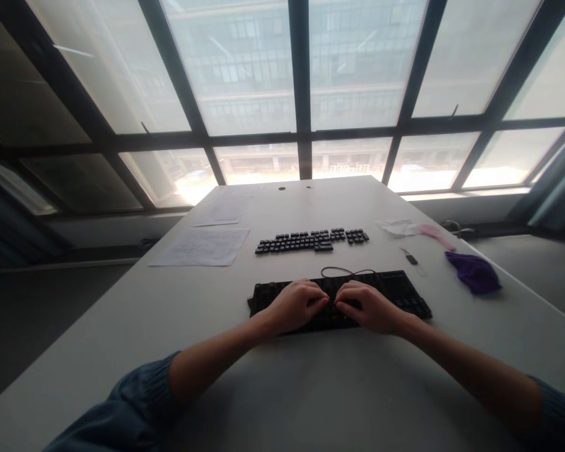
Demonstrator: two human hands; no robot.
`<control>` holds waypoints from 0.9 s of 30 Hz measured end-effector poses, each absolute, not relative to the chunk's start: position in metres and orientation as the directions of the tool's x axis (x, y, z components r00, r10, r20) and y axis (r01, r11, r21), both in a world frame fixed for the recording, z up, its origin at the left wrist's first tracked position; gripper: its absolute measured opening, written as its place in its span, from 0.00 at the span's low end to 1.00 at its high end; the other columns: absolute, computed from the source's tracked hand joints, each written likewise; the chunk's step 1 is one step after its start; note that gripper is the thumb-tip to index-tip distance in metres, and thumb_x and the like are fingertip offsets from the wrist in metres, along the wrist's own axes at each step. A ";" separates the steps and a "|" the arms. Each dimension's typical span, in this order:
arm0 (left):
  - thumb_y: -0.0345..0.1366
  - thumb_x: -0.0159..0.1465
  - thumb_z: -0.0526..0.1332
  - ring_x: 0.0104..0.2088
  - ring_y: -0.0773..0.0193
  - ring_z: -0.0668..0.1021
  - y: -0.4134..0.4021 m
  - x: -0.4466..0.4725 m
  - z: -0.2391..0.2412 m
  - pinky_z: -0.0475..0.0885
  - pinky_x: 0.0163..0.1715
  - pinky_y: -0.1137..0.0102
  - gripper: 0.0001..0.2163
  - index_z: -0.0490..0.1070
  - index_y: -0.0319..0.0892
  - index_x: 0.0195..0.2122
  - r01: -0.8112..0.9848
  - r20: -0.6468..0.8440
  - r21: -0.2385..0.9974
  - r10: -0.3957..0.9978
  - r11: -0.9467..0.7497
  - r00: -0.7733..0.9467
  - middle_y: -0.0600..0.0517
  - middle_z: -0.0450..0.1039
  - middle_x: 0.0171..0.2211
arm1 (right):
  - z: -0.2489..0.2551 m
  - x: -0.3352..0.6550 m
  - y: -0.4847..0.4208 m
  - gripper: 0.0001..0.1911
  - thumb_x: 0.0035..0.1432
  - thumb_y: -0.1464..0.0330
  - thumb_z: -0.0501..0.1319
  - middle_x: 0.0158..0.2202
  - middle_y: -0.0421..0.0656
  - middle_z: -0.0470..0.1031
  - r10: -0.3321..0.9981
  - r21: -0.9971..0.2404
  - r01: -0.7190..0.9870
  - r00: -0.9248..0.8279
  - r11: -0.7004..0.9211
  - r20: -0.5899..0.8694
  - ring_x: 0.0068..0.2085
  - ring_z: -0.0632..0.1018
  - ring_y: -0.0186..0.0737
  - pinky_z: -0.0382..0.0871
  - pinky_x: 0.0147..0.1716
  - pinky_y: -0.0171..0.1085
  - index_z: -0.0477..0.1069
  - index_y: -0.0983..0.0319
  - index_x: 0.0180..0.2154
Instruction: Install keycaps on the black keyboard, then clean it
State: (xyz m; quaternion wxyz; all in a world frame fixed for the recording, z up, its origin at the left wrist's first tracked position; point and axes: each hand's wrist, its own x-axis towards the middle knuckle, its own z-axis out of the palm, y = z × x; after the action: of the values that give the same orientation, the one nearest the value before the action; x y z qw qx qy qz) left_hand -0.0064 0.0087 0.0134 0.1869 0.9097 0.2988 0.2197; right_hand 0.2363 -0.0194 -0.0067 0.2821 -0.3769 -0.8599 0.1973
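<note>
A black keyboard point(400, 295) lies on the white table in front of me, its cable point(341, 270) looped at its back edge. Over the middle of it my left hand point(299, 304) is closed, fingertips pinched together. Facing it, my right hand point(370, 306) is pinched in the same way, a small gap between the two. Whatever is between the fingertips is too dark and small to make out. Behind the keyboard, many loose black keycaps point(296, 242) stand in rows, laid out like a keyboard. Right of these lies a small dark tool with thin wire ends, perhaps a keycap puller point(410, 258).
On the right are a purple cloth point(475, 273), a pink cloth point(435, 235) and a crumpled white tissue point(398, 227). Printed paper sheets point(200, 247) lie at the left. The white table point(282, 376) runs back toward large windows point(230, 69).
</note>
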 end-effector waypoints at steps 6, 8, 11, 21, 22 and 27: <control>0.37 0.65 0.64 0.38 0.59 0.79 0.092 -0.004 0.020 0.71 0.44 0.67 0.08 0.82 0.45 0.43 0.689 0.354 0.349 0.770 -0.635 0.530 0.49 0.82 0.39 | 0.001 0.246 0.046 0.10 0.64 0.69 0.61 0.40 0.45 0.79 0.872 -0.500 0.720 -0.332 0.481 0.361 0.38 0.78 0.40 0.69 0.44 0.39 0.79 0.61 0.45; 0.36 0.66 0.63 0.41 0.58 0.79 0.122 0.003 0.018 0.71 0.46 0.67 0.08 0.83 0.46 0.41 0.765 0.335 0.241 0.791 -0.598 0.513 0.49 0.81 0.40 | 0.002 0.244 0.076 0.11 0.63 0.70 0.62 0.42 0.46 0.79 0.882 -0.406 0.799 -0.308 0.443 0.356 0.41 0.78 0.42 0.69 0.47 0.39 0.79 0.62 0.46; 0.35 0.65 0.64 0.44 0.54 0.78 0.151 0.017 0.013 0.71 0.46 0.65 0.07 0.83 0.45 0.40 0.811 0.304 0.135 0.802 -0.570 0.513 0.47 0.80 0.40 | 0.001 0.236 0.113 0.12 0.65 0.70 0.60 0.46 0.49 0.77 0.879 -0.219 0.877 -0.348 0.428 0.325 0.48 0.76 0.44 0.67 0.50 0.38 0.79 0.62 0.48; 0.33 0.65 0.62 0.45 0.52 0.72 0.168 0.035 -0.007 0.70 0.46 0.62 0.09 0.83 0.43 0.33 0.785 0.251 0.039 0.766 -0.619 0.592 0.44 0.77 0.38 | -0.013 0.221 0.147 0.10 0.64 0.72 0.59 0.44 0.52 0.77 0.847 -0.047 0.866 -0.474 0.498 0.240 0.49 0.73 0.49 0.67 0.47 0.39 0.80 0.63 0.37; 0.32 0.65 0.61 0.45 0.52 0.72 0.168 0.035 -0.008 0.70 0.46 0.62 0.10 0.83 0.42 0.33 0.783 0.247 0.040 0.765 -0.621 0.594 0.43 0.77 0.38 | -0.014 0.221 0.148 0.10 0.64 0.73 0.59 0.45 0.53 0.77 0.844 -0.045 0.862 -0.481 0.504 0.236 0.49 0.73 0.49 0.67 0.47 0.39 0.80 0.63 0.36; 0.28 0.64 0.60 0.45 0.52 0.74 0.165 0.037 -0.010 0.70 0.46 0.62 0.11 0.83 0.40 0.31 0.776 0.241 0.077 0.767 -0.626 0.595 0.43 0.79 0.36 | -0.016 0.223 0.149 0.11 0.64 0.74 0.59 0.44 0.51 0.78 0.838 -0.064 0.852 -0.493 0.519 0.234 0.48 0.74 0.46 0.65 0.48 0.37 0.81 0.63 0.37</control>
State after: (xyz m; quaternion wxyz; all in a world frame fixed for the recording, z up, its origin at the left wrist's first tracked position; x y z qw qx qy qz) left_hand 0.0366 0.1653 -0.0099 -0.0178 0.8929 0.4318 0.1262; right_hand 0.2226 0.1489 -0.0155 0.1186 -0.4895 -0.8634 -0.0301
